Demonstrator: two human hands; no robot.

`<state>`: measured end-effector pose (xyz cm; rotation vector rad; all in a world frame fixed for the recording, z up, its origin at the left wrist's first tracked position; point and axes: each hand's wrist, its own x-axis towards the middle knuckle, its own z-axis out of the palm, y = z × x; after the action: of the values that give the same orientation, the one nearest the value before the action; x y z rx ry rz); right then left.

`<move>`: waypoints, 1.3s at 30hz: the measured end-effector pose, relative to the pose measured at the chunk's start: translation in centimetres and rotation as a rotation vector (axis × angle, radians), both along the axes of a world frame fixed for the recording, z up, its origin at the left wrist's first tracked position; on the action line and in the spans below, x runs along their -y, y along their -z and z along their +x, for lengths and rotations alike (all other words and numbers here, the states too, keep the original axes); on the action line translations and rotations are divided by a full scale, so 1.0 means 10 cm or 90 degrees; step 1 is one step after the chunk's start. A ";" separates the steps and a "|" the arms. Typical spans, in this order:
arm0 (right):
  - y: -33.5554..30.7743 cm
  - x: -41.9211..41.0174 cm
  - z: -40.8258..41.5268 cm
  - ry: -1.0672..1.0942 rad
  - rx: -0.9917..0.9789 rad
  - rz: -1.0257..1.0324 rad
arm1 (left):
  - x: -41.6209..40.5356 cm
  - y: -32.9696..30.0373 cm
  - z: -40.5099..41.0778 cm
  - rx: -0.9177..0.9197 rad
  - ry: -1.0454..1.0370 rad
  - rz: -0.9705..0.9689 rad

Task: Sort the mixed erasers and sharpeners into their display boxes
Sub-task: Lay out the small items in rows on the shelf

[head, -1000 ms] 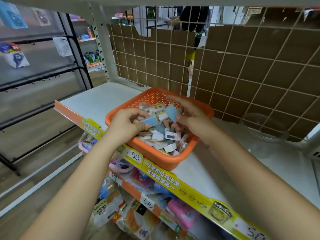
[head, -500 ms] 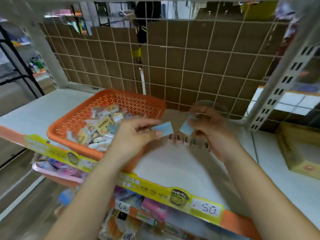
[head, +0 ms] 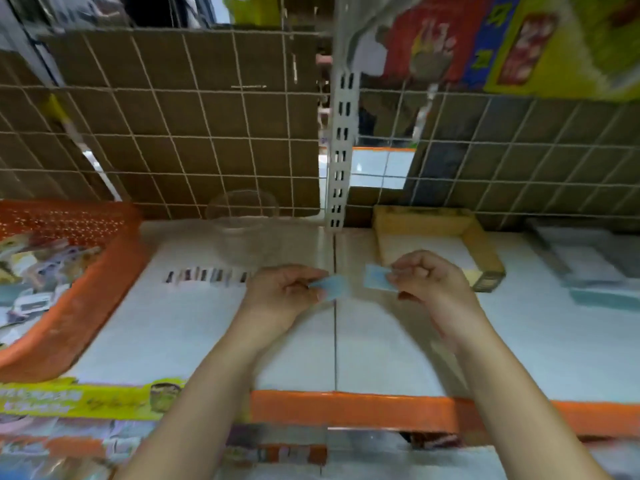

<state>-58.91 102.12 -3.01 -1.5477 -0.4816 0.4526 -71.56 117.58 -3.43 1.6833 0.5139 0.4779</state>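
both hands have come away from the orange basket [head: 69, 306], which was under them a second ago and now sits at the left end of the shelf [head: 194, 327], still holding the mixed pile. the left hand [head: 280, 296] pinches a light blue eraser [head: 330, 287] in its fingers, and the right hand [head: 429, 278] pinches a second blue eraser [head: 375, 280]; the two pieces are near each other above the seam in the shelf. just beyond the right hand lies a yellow cardboard box [head: 485, 251], open at the top. the shift to the right suggests the carry is nearly done and the erasers are bound for that box, though blur hides what it holds. a row of small dark pieces [head: 207, 276] stands on the shelf between basket and hands.
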 end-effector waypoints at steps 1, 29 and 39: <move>0.02 0.17 0.08 0.013 -0.007 0.002 | 0.15 0.01 0.11 -0.005 0.017 -0.003; 0.45 3.02 2.27 0.395 0.095 -0.291 | 2.66 0.57 2.39 -0.095 0.223 0.299; 0.47 3.02 2.36 0.303 0.180 -0.415 | 2.70 0.62 2.40 -0.075 0.264 0.489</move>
<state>-35.32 71.89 -7.73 -2.2986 -0.1613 0.0049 -47.53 90.53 -9.59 2.4931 0.0344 0.2784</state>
